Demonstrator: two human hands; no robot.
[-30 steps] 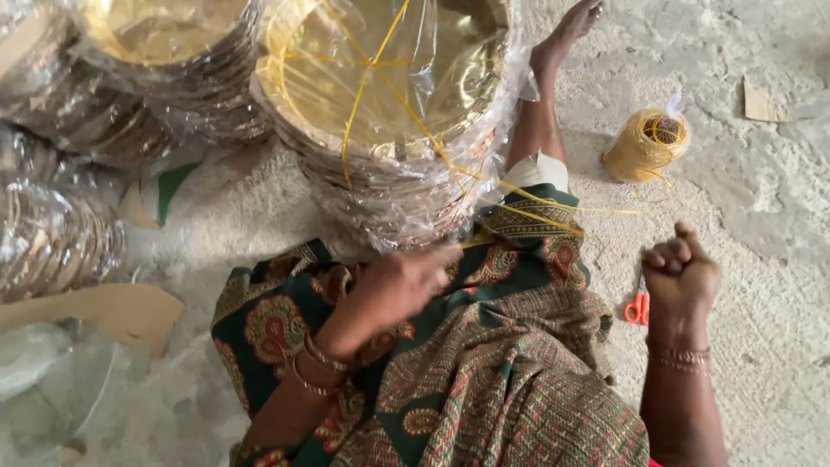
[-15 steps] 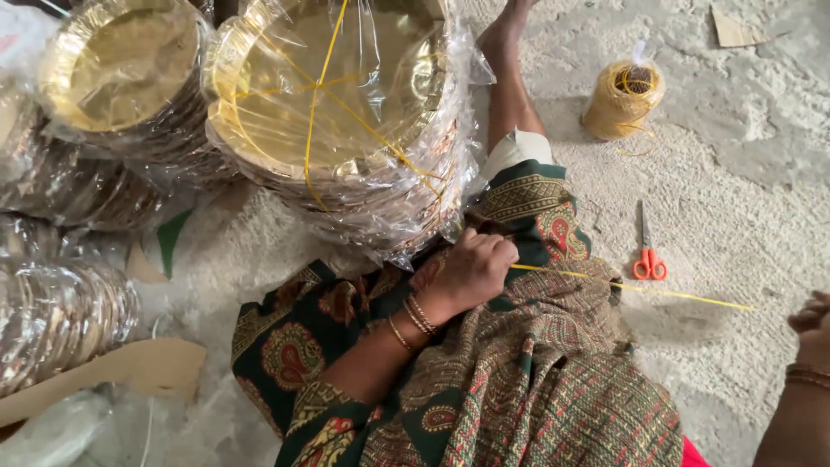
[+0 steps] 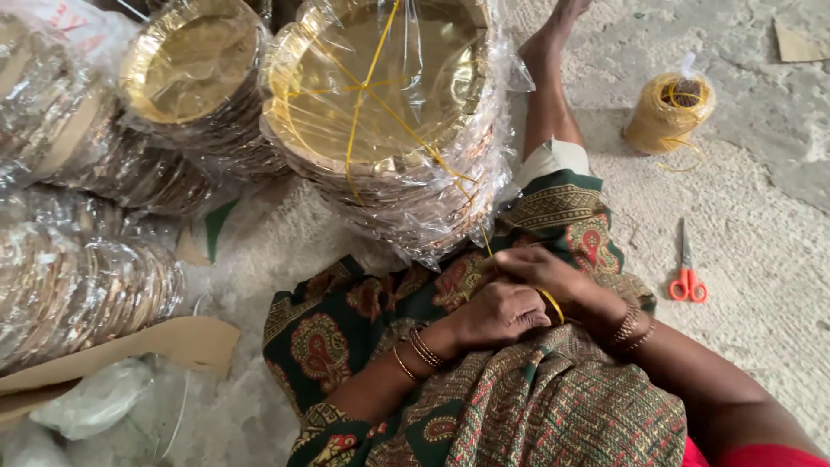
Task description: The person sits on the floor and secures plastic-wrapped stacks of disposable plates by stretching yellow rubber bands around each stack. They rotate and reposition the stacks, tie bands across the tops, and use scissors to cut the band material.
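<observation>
Gripping the thin yellow plastic string (image 3: 550, 303) together over the lap, the left hand (image 3: 497, 313) and right hand (image 3: 553, 277) clench it just below the plastic-wrapped stack of golden paper plates (image 3: 389, 112) it binds.

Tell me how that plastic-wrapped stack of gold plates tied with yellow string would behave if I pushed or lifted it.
The stack of gold plates is tall with uneven edges, so a push would probably shift or tip it rather than slide it. The clear wrap looks slick and loose, likely slippery to grip. The yellow string crossing the top seems the firmer hold.
</observation>
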